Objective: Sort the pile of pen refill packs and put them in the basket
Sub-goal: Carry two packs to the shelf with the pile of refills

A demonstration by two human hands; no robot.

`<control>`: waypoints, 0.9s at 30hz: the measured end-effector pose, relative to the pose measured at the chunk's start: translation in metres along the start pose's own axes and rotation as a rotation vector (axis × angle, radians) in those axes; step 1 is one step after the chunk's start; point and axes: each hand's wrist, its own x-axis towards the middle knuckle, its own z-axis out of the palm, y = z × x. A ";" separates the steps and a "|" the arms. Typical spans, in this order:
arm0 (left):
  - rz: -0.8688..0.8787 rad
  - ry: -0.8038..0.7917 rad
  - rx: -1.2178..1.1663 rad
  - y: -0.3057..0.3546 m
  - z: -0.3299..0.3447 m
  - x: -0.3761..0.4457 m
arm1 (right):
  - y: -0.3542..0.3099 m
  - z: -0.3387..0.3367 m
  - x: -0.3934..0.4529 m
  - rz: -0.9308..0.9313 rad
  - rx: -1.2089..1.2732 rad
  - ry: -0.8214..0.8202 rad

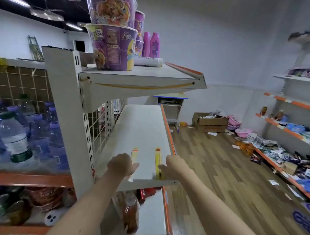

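Middle shelf (141,127), white with an orange front edge: two long yellow pen refill packs lying flat near its near end, running 6 to 12 o'clock, apart from each other.

Left pack (134,154): only its far end with the red label shows; my left hand (121,164) lies over the rest. Fingers pointing toward 3 o'clock, fairly straight, resting on the pack; I cannot see a curl around it.

Right pack (157,161): near end reaches the shelf's edge. My right hand (174,166) meets it from 3 o'clock, fingers touching its side low down; whether they pinch it is hidden by the back of the hand.

Top shelf (140,73): purple noodle cups (112,47), stacked, upper one cut off by the frame.

At 9 o'clock: water bottles (14,138), blurred.

Lower shelf: an amber bottle (130,213), partly behind my left forearm.

No basket in view.
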 end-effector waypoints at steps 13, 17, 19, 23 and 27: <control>-0.156 -0.175 -0.063 0.002 0.013 0.024 | -0.022 -0.002 0.027 0.164 -0.135 -0.244; -0.165 -0.187 -0.024 0.001 0.012 0.026 | -0.024 -0.004 0.030 0.149 -0.132 -0.299; -0.146 -0.152 -0.017 -0.001 0.010 0.025 | -0.023 -0.005 0.028 0.139 -0.168 -0.291; -0.057 0.003 -0.072 -0.004 0.001 0.017 | -0.021 -0.009 0.020 0.102 -0.101 -0.093; -0.008 0.134 -0.259 0.003 -0.011 -0.001 | -0.017 -0.015 0.007 0.139 0.116 0.074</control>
